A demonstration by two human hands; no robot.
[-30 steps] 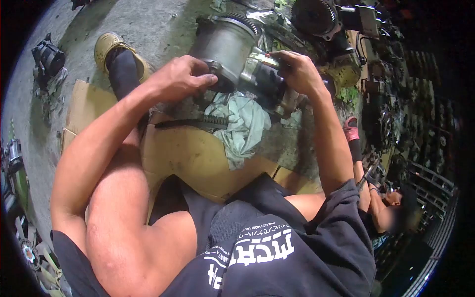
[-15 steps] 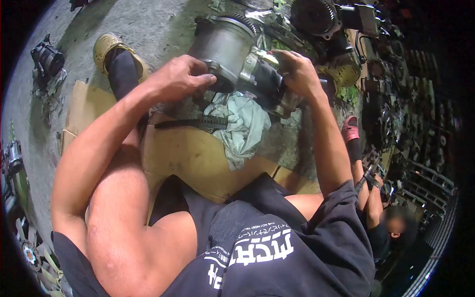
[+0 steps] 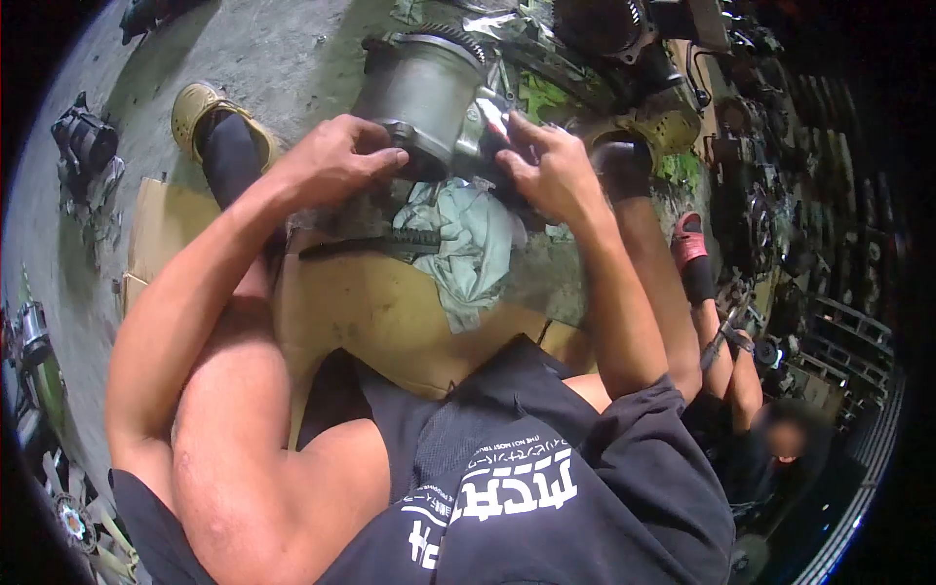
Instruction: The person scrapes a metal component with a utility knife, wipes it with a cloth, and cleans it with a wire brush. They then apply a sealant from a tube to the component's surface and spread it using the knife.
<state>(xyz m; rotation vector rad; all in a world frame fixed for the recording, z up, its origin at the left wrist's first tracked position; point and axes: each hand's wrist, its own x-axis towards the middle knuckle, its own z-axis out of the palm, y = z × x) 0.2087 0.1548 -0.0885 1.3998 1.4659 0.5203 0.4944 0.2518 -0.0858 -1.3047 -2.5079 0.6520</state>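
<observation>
A grey metal cylindrical housing (image 3: 414, 93) with a toothed gear (image 3: 450, 41) at its far end stands in front of me. My left hand (image 3: 341, 161) is closed at its near left edge, thumb beside a small bolt-like knob. At the housing's right side, my right hand (image 3: 554, 166) has bent fingers around a small white-and-red object (image 3: 494, 119), whose kind I cannot make out. Metal fittings behind that hand are partly hidden. Below the housing lies a crumpled pale cloth (image 3: 468, 249), with a black-bristled brush (image 3: 375, 244) touching its left side.
Flattened cardboard (image 3: 390, 302) lies between my legs on the concrete floor (image 3: 263, 58). A greasy machine part (image 3: 90, 141) sits far left, and a large round machine part (image 3: 600, 29) is at the back right. Another person (image 3: 746, 380) sits at the right, near stacked metal parts.
My right hand has moved left, closer to the housing, with the white-and-red object at its fingertips. The dark cylinder beside the housing is now mostly hidden. My left hand keeps its place on the housing.
</observation>
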